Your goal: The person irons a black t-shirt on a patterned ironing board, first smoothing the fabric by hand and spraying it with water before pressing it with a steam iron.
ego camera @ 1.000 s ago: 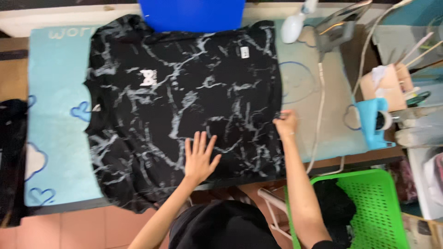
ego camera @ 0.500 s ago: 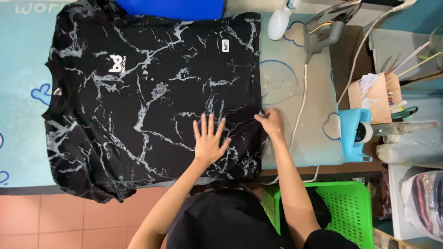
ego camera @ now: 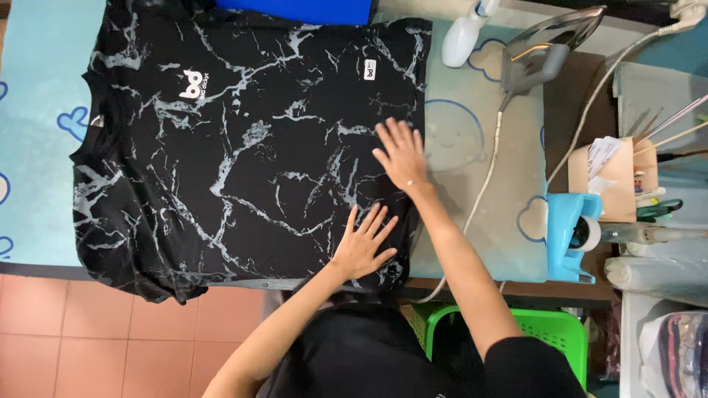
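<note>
A black T-shirt [ego camera: 243, 147] with a pale marble-like pattern lay spread flat on an ironing table [ego camera: 472, 221] covered in light blue cloth, its neck end to the left of the view and its hem to the right. The lower sleeve and one edge hung slightly over the near side of the table.

The left hand [ego camera: 365, 243] rested palm down on the lower part of the shirt near the hem, fingers spread and flat, gripping nothing. The right hand [ego camera: 400, 153] lay likewise flat and open on the hem farther up, its fingertips on the fabric and its wrist at the edge where the shirt met the bare cover. Neither hand pinched or clasped the cloth.

Beyond the hem, an iron [ego camera: 546, 48] stood at the far side of the table, with its cord [ego camera: 483, 184] trailing down across the cover towards the near edge. A white spray bottle [ego camera: 464, 37] lay just beside the iron. A blue folded item [ego camera: 295, 9] touched the far edge of the shirt. To the right stood a blue tape holder [ego camera: 571, 232], and below the table a green plastic basket [ego camera: 553, 332].
</note>
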